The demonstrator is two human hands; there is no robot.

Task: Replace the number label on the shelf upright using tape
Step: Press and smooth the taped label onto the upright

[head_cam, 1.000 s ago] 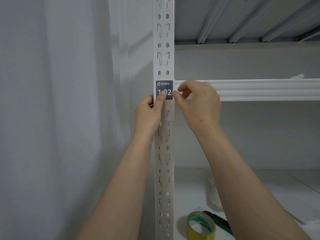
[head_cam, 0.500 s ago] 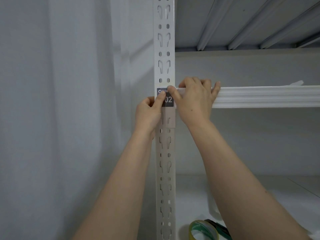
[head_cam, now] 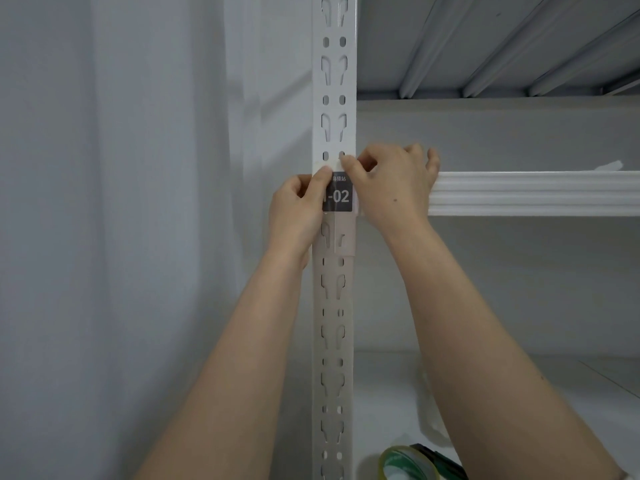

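Note:
A dark grey number label (head_cam: 338,195) reading "-02" sits on the white perforated shelf upright (head_cam: 334,81), level with the shelf beam. A strip of clear tape (head_cam: 329,164) lies across the upright at the label's top edge. My left hand (head_cam: 298,209) presses its thumb on the label's left side and covers the first digit. My right hand (head_cam: 391,185) pinches the tape's right end at the upright with thumb and forefinger, the other fingers resting over the beam. More clear tape (head_cam: 344,237) covers the upright just below the label.
A white ribbed shelf beam (head_cam: 536,194) runs right from the upright. On the lower shelf (head_cam: 588,393) lie a yellow-green tape roll (head_cam: 405,464) and a dark tool beside it, near my right forearm. A grey wall fills the left side.
My right thumb and forefinger have shifted up from the label's right edge to its top, where a tape strip now shows. The left thumb stays on the label. The camera tilted upward.

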